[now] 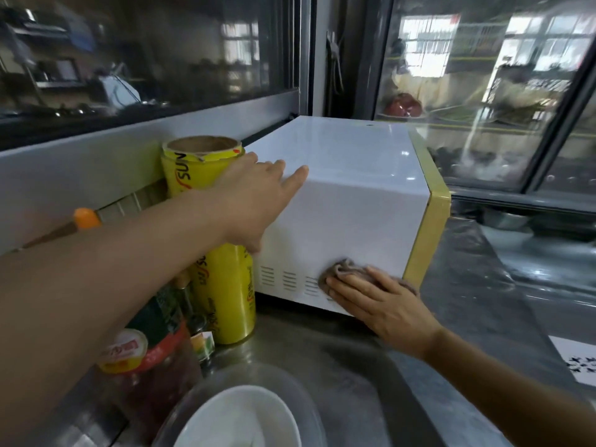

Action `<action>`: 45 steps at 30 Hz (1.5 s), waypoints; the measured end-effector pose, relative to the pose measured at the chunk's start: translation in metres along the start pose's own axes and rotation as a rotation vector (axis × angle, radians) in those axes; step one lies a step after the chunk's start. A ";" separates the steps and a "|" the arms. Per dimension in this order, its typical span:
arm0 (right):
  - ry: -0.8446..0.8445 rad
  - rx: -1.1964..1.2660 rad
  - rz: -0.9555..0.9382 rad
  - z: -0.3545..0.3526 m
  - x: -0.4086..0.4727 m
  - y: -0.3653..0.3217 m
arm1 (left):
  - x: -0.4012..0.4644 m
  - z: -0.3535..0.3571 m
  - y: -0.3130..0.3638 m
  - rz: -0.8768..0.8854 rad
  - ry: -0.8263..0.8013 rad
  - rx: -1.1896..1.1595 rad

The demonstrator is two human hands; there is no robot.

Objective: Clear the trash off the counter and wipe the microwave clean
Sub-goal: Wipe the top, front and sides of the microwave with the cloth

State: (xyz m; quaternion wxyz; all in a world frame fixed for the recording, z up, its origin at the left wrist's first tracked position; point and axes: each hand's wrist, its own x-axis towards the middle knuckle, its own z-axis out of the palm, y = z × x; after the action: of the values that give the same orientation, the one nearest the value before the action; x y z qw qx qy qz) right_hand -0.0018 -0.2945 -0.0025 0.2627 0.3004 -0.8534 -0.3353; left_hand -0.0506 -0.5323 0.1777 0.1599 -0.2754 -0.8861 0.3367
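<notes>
A white microwave (354,195) with a yellow front frame stands on the steel counter (322,366). My left hand (258,195) lies flat with straight fingers on its upper left edge. My right hand (380,304) presses a brownish-grey cloth (345,271) flat against the lower part of the microwave's side, by the vent slots.
A tall yellow roll of cling film (209,240) stands right beside the microwave, under my left arm. Sauce jars and bottles (151,359) crowd the near left. A white bowl (238,421) sits at the bottom edge. Glass-fronted cabinets (483,91) stand behind.
</notes>
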 end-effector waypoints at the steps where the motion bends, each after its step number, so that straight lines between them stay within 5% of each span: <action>1: -0.020 -0.023 -0.016 -0.003 -0.006 0.002 | 0.000 -0.001 0.000 -0.003 -0.006 0.000; 8: 0.279 -0.041 0.249 -0.035 -0.026 0.088 | -0.004 -0.002 0.011 -0.060 -0.034 -0.010; 11: 0.369 0.044 0.377 -0.022 -0.029 0.075 | -0.004 0.005 0.016 -0.078 0.000 0.029; 17: -0.053 -0.014 -0.001 0.019 -0.072 0.007 | -0.004 0.009 0.020 -0.105 0.019 0.060; 20: -0.002 -0.096 -0.019 0.013 -0.066 0.017 | -0.005 0.008 0.019 -0.100 0.031 0.079; 25: 0.103 0.002 0.234 0.006 -0.044 0.022 | -0.005 0.014 0.018 -0.102 0.078 0.064; 31: -0.048 -0.038 0.021 0.022 -0.064 0.005 | -0.001 0.022 0.017 -0.102 0.135 0.060; 40: -0.008 -0.168 -0.082 0.028 0.037 -0.047 | -0.002 0.026 0.023 -0.138 0.172 0.036; 45: -0.067 -0.261 -0.085 0.033 -0.017 -0.021 | -0.003 0.024 0.026 -0.144 0.180 -0.024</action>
State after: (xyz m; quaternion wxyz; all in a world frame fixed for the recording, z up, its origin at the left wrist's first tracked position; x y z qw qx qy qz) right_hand -0.0048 -0.2817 -0.0434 0.2566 0.2884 -0.7972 -0.4641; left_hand -0.0498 -0.5301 0.1427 0.2590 -0.2419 -0.8897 0.2877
